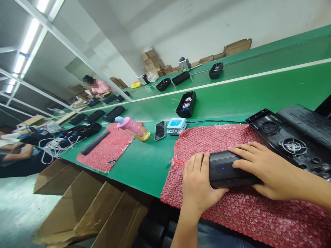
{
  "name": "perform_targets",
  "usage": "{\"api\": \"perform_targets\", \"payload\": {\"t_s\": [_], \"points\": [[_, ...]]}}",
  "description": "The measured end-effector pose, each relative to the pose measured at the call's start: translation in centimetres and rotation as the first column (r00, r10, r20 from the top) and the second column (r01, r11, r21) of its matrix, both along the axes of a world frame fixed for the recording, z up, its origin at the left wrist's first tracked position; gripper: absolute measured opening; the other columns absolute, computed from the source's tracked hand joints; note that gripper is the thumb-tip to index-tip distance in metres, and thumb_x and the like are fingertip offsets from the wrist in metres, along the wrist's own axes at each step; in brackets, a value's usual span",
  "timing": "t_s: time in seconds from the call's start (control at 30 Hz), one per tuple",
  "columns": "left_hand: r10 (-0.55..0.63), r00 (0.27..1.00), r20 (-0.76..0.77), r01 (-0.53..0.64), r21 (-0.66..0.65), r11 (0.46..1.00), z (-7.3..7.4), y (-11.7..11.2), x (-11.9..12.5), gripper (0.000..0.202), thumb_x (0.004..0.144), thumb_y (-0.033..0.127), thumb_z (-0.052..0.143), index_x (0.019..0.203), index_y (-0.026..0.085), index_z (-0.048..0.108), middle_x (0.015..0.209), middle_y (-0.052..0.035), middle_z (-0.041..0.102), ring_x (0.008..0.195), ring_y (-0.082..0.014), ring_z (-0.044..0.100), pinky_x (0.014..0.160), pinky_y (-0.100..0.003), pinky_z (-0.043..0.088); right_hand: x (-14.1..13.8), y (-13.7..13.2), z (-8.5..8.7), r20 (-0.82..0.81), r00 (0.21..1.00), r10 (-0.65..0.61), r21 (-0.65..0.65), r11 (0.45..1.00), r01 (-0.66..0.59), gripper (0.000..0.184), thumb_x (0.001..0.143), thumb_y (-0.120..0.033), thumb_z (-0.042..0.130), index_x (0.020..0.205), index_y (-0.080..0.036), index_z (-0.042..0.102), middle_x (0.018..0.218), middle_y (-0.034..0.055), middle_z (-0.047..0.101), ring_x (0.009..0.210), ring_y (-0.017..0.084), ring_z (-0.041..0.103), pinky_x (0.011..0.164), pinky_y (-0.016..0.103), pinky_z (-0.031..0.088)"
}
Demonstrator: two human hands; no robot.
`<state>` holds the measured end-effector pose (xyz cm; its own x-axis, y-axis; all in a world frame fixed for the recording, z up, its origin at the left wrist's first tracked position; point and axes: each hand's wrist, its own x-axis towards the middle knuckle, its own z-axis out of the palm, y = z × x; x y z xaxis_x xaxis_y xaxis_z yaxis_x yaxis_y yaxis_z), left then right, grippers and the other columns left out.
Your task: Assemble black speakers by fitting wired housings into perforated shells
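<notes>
A black box-shaped speaker (222, 169) with a small lit blue light on its panel lies on red bubble wrap (209, 139). My left hand (198, 184) grips its left end, thumb along the near edge and fingers over the far side. Around the right part is my right hand (261, 168), its fingers spread across the top and the thumb at the near side. Just beyond that hand, a black plastic housing (279, 137) with round grilles rests at the right. A light-blue tester (176, 126) with a screen and a cable stands behind the wrap.
Left of the tester lie a phone (160, 131) and a pink-lidded bottle (133, 128). An open black case (186, 104) with wiring sits farther back on the green table (139, 165). Flattened cardboard (74, 203) stands below the front edge. Other people (99, 86) work at the left.
</notes>
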<state>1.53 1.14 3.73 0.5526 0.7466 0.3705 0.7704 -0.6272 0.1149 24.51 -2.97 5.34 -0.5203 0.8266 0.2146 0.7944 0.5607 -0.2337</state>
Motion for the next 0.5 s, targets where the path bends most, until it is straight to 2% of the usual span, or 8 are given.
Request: {"api": "perform_targets", "payload": {"t_s": [0.07,0.13,0.23,0.33,0.5], "points": [[0.003,1.000,0.008,-0.003,0.008,1.000,0.0,-0.1,0.0,0.095,0.050,0.055,0.076,0.128,0.011,0.043,0.124,-0.0174,0.054,0.115,-0.0369,0.048,0.097,-0.052,0.039,-0.2,-0.1,-0.1,0.049,0.999,0.004,0.013,1.000,-0.005,0.071,0.059,-0.018,0.061,0.127,-0.032,0.047,0.138,0.0130,0.040,0.120,0.036,0.041,0.094,0.057,0.032],[0.010,1.000,0.017,-0.010,0.010,1.000,-0.1,-0.2,-0.1,0.095,0.049,0.054,0.076,0.128,0.012,0.043,0.125,-0.0172,0.054,0.115,-0.0373,0.048,0.098,-0.052,0.039,-0.5,-0.1,-0.4,0.081,0.997,-0.007,0.046,0.999,0.003,0.075,0.060,-0.025,0.067,0.130,-0.037,0.043,0.136,0.0140,0.041,0.119,0.038,0.042,0.092,0.058,0.033],[0.011,1.000,0.020,-0.011,0.006,1.000,-0.2,-0.3,-0.1,0.092,0.051,0.053,0.075,0.127,0.013,0.044,0.125,-0.0169,0.054,0.116,-0.0372,0.048,0.098,-0.052,0.038,-1.0,-0.2,-0.7,0.103,0.994,-0.039,0.140,0.990,0.024,0.072,0.058,-0.031,0.075,0.125,-0.037,0.049,0.130,0.0161,0.047,0.112,0.040,0.047,0.089,0.059,0.035],[0.010,1.000,0.021,-0.010,0.009,1.000,-0.2,-0.4,0.0,0.089,0.052,0.052,0.074,0.126,0.012,0.044,0.125,-0.0169,0.055,0.116,-0.0366,0.048,0.099,-0.052,0.038,-1.3,-0.2,-0.8,0.109,0.993,-0.039,0.210,0.977,0.016,0.067,0.058,-0.029,0.078,0.120,-0.034,0.053,0.125,0.0182,0.051,0.106,0.039,0.052,0.086,0.058,0.039],[0.011,1.000,0.020,-0.012,0.017,1.000,-0.2,-0.3,0.0,0.089,0.053,0.052,0.074,0.126,0.012,0.044,0.124,-0.0171,0.055,0.115,-0.0365,0.049,0.098,-0.052,0.039,-1.3,-0.2,-0.5,0.111,0.993,-0.028,0.200,0.980,0.005,0.062,0.064,-0.025,0.073,0.122,-0.033,0.051,0.126,0.0204,0.049,0.105,0.040,0.052,0.084,0.058,0.040]]}}
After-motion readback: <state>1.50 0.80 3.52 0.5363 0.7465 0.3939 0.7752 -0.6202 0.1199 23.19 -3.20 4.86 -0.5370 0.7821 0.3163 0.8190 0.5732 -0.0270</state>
